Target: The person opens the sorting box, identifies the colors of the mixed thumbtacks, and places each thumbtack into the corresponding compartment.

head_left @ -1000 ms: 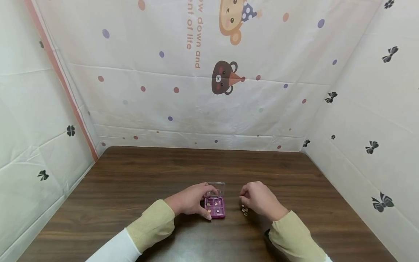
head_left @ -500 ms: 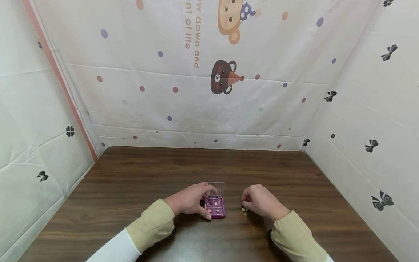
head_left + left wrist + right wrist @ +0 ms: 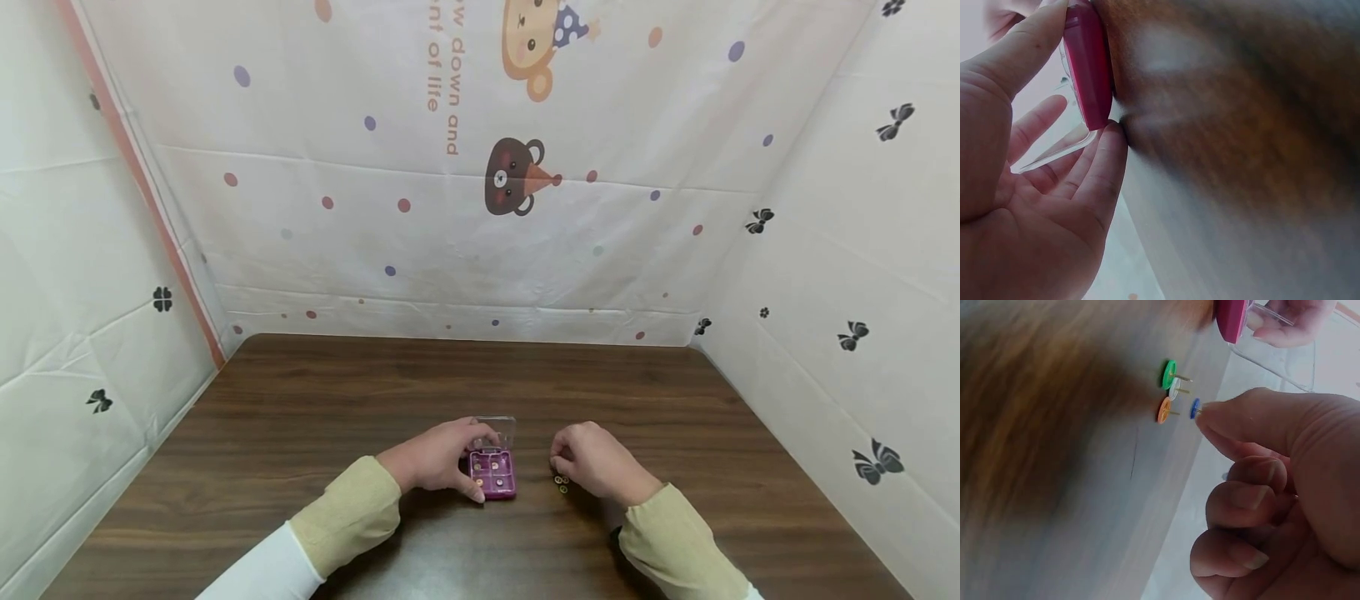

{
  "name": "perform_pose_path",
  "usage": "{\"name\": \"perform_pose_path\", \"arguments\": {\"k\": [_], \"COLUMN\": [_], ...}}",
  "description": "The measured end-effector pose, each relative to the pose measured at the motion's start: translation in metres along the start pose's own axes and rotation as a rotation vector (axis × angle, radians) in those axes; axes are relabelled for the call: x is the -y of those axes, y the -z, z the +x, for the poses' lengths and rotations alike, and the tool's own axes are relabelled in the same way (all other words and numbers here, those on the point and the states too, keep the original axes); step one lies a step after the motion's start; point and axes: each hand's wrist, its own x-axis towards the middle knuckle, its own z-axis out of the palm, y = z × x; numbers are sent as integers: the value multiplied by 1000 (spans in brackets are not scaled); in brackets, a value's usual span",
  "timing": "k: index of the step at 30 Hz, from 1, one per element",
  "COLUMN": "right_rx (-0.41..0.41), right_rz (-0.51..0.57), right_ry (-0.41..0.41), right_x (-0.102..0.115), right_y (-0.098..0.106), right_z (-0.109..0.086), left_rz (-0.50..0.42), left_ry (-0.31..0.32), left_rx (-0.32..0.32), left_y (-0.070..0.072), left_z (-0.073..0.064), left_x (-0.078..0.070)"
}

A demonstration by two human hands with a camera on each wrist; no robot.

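Note:
My left hand (image 3: 438,458) holds a small magenta box (image 3: 501,497) on the table, thumb on its near side and fingertips at its back. Its clear lid (image 3: 507,428) stands open at the back, and small pieces lie in its divided compartments. In the right wrist view, my right hand (image 3: 1266,462) pinches the pin of a blue thumbtack (image 3: 1195,409) between thumb and index finger, the other fingers curled. Close by on the table, pins up, lie a green thumbtack (image 3: 1169,375), a white thumbtack (image 3: 1175,389) and an orange thumbtack (image 3: 1164,410).
The brown wood-grain table (image 3: 360,392) reaches back to a printed cloth (image 3: 330,250) hung behind it. More patterned cloth hangs along the left and right sides. A thin hair-like strand (image 3: 1135,450) lies on the table near the thumbtacks.
My right hand has shifted slightly toward the near edge, its fingertips now pinching the blue thumbtack. My left hand and the box have kept their place.

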Motion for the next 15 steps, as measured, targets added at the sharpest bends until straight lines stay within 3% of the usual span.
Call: {"name": "perform_pose_path", "arguments": {"k": [15], "right_rx": [-106], "right_rz": [190], "right_ry": [-37], "right_x": [14], "right_y": [0], "right_z": [7], "left_rz": [-36], "left_ry": [-2], "left_rx": [9], "left_y": [2], "left_z": [-1], "left_x": [-1]}}
